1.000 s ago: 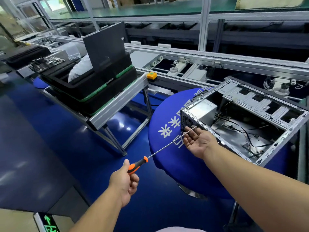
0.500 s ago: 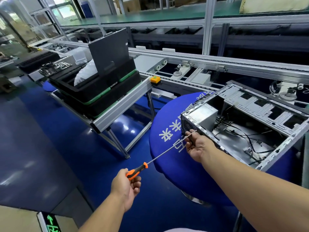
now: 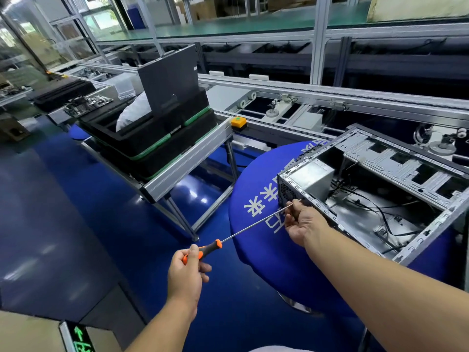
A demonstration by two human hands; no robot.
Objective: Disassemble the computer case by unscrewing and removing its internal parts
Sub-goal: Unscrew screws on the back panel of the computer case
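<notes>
Right hand (image 3: 300, 221) newly around screwdriver (image 3: 251, 228) shaft

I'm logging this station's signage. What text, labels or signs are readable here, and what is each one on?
"未来": large white characters, seen upside down, on the round blue tablecloth under the open grey metal computer case.
More white characters further along the same cloth: partly covered by the right hand, unreadable.
Green arrow on the illuminated floor sign: a symbol only, cut off by the frame edge.
No other readable text.
</notes>
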